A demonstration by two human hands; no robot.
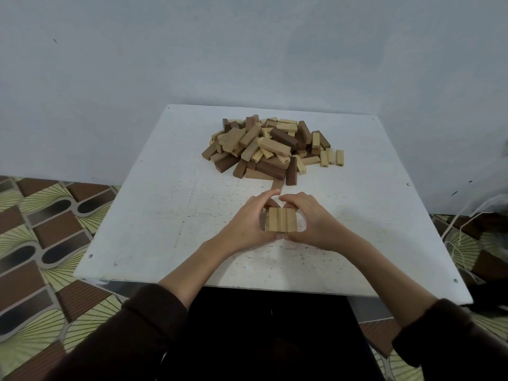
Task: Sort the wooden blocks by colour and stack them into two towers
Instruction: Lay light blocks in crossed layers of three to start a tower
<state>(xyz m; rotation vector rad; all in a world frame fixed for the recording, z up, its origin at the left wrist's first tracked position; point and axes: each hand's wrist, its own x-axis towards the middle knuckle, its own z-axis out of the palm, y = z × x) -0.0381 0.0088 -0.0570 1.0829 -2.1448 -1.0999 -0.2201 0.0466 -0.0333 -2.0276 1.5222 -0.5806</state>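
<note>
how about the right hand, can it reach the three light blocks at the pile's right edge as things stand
Probably yes: bare table lies between the right hand and the three light blocks. It must first release the stack it holds with the left hand.

The sides of the light stack (280,219) are covered by the left hand (247,225) and right hand (312,224); its layer count cannot be determined. One brown block (277,185) is partly hidden behind the fingertips (275,191). End marks in the pile (272,145) are illegible.

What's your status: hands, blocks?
Left grip and right grip hold the light-wood stack, three blocks on top. Mixed pile behind, unsorted. Lone tan block lies just beyond the fingers.
</note>
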